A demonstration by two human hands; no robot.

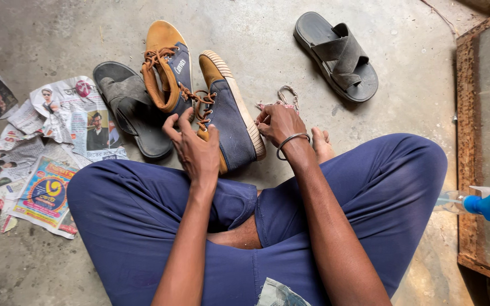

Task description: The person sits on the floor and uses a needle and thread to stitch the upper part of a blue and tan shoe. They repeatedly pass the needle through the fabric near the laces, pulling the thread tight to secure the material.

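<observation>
I sit cross-legged on a concrete floor in blue trousers. Two navy and tan high-top sneakers lie in front of my knees. My left hand grips the heel of the nearer sneaker, which lies on its side with its pale sole facing right and its orange laces loose. My right hand, with a metal bangle on the wrist, touches the sole edge of that sneaker and pinches a small pinkish rag. The other sneaker rests behind it, toe pointing away.
A grey slide sandal lies left of the sneakers, its mate at the far right. Crumpled newspapers cover the floor at left. A rusty-framed panel stands at right, with a blue-capped bottle on it.
</observation>
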